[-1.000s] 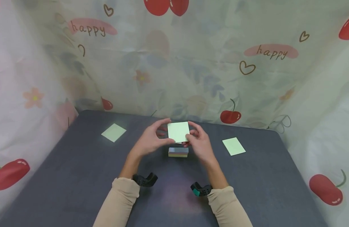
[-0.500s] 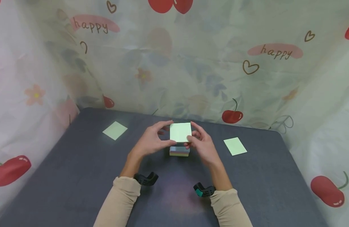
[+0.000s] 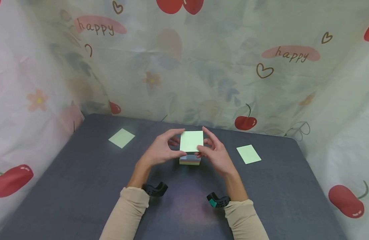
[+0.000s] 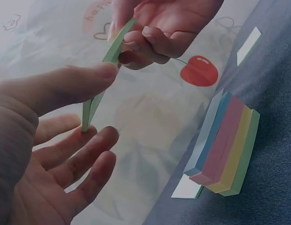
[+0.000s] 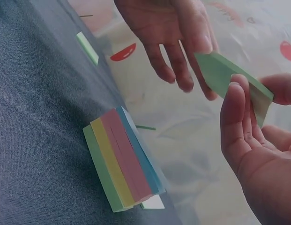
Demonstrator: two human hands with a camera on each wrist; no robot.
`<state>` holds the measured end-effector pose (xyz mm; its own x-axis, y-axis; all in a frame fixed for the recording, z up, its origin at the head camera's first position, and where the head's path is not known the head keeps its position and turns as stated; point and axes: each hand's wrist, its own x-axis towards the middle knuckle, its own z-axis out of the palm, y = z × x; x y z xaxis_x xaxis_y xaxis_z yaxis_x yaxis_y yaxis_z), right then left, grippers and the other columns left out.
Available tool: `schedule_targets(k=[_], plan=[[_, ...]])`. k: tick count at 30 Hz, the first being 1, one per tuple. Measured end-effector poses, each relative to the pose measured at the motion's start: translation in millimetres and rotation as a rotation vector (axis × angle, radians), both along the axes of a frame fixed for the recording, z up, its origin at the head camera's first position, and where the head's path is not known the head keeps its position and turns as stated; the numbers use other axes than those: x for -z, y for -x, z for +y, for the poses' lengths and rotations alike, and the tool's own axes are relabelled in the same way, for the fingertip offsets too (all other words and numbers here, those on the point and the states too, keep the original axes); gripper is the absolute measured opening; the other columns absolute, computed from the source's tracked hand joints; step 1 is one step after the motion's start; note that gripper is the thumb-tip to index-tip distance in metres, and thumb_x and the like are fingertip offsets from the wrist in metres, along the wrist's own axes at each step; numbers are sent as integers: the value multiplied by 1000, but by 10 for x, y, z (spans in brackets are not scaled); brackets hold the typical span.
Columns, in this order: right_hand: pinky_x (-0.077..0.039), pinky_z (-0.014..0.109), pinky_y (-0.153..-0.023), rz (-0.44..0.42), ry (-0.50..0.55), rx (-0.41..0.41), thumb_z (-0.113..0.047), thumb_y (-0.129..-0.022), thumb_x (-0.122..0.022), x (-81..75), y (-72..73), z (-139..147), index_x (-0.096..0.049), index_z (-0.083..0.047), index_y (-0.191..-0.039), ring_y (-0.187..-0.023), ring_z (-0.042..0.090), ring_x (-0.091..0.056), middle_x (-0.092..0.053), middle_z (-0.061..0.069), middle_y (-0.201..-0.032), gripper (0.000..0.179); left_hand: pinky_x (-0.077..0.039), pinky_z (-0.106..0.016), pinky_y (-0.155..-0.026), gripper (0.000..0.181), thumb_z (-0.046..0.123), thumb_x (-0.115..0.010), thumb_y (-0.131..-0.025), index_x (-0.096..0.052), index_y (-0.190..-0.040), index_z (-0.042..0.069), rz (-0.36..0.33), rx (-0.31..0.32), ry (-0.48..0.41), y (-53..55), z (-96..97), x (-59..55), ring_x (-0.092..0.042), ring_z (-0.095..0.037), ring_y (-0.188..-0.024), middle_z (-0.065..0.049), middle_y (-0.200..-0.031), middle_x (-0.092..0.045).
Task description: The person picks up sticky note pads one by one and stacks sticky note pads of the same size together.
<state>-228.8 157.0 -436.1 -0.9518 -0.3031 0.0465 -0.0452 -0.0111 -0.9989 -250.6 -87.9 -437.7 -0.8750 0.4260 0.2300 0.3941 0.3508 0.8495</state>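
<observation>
A thin pale green sticky note pad (image 3: 191, 141) is held up between both hands, above the table. My left hand (image 3: 162, 148) pinches its left edge with thumb and fingers; in the left wrist view the pad's near end (image 4: 91, 110) seems parted into two layers. From the other side my right hand (image 3: 215, 154) grips the pad, thumb on its front face and fingers behind. Just below in the head view stands a stack of sticky note pads (image 3: 189, 161), its top partly covered by the held pad. Blue, pink, yellow and green layers show in the stack (image 5: 124, 159).
One pale green pad (image 3: 122, 138) lies at the table's back left, another (image 3: 248, 154) at the right. Behind the stack, a further pale piece (image 4: 186, 187) shows in the wrist views. A printed cloth (image 3: 184, 66) hangs around the dark table (image 3: 82, 186).
The held pad has come slightly down in the head view and now overlaps the stack's top. Both hands keep their hold. The head view has shifted a little.
</observation>
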Motion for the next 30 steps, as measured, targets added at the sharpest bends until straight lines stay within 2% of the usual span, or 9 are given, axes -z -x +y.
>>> schedule_targets(k=[2,6,10,17,24,30], plan=[[-58,30,-83,0,-9,-9,-8,-99,-65,4,2,7,-26,-25,-162,-82,14,-69,-60,8,-116,75,-54,-53,-99,78,22,-87,-82,-50,-151,16,-6,-8,3,1,-2,13,-65,-27,-111,-6,-141,-58],[-57,29,-84,1,-28,-35,-7,-96,-69,-19,-11,22,-26,-24,-162,-91,13,-70,-59,8,-117,81,-55,-52,-97,74,27,-86,-84,-53,-149,20,-42,-27,2,2,-21,23,-66,-27,-106,-7,-120,-66],[-57,28,-84,1,-47,-44,-9,-95,-72,-29,-20,34,-26,-23,-162,-95,13,-70,-59,10,-118,83,-56,-47,-92,71,32,-84,-85,-54,-148,23,-80,-34,-1,5,-39,27,-67,-24,-102,-6,-106,-69],[-57,29,-81,8,-100,-1,-15,-98,-69,1,3,14,-34,-19,-158,-83,15,-67,-63,8,-107,70,-54,-35,-76,58,30,-79,-91,-58,-144,21,-127,-26,-64,21,-22,41,-70,-23,-90,-9,-102,-72],[-57,32,-80,-13,-142,50,-26,-100,-67,47,21,-19,-38,-15,-153,-84,15,-64,-68,-2,-98,61,-52,-36,-77,46,33,-72,-96,-62,-140,24,-125,-30,-111,55,-13,73,-70,-29,-94,-12,-106,-73],[-58,29,-79,-31,-146,58,-30,-102,-63,67,36,-48,-37,-12,-153,-84,16,-65,-68,-2,-99,60,-52,-37,-81,44,32,-69,-98,-61,-140,21,-117,-27,-120,78,-16,103,-69,-23,-93,-11,-106,-73]])
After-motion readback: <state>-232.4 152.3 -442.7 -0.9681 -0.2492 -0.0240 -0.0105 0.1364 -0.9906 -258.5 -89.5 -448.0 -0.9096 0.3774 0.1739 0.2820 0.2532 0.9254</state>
